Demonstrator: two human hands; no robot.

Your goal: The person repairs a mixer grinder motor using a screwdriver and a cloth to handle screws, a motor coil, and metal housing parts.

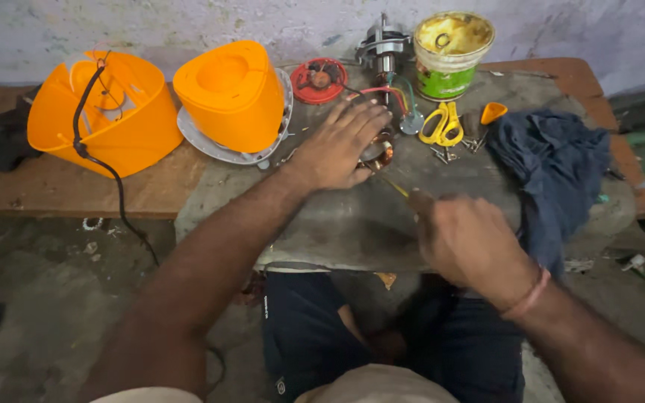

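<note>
Copper-wound motor part (379,151) lies on the grey tabletop (337,224), mostly hidden under the left hand (335,148). That hand rests flat on top of it, fingers spread and pointing toward the wall, pressing it down. The right hand (466,240) is closed around the handle of a thin tool (391,183), probably a screwdriver, though only its yellowish shaft shows; the tip reaches the edge of the motor part just beneath the left palm.

Red and green wires (391,92) run from the part toward a metal motor assembly (382,48) standing at the back edge of the tabletop. Just left of that assembly lies a round red cap (318,80). To its right stands a plastic tub (451,54) with a green band and yellowish grease inside. Yellow-handled scissors (442,124) lie just right of the left hand's fingertips, with a few small screws (442,154) near them and a small orange cone-shaped piece (493,112) beyond. A dark blue cloth (558,168) is heaped at the right end of the tabletop.

On the left, an orange plastic housing (230,93) sits upside down on a pale grey base plate (218,149). Beside it on a brown wooden board (61,186) lies a second orange shell (102,112), tipped on its side, with a black cord (110,175) trailing from it down to the floor.
</note>
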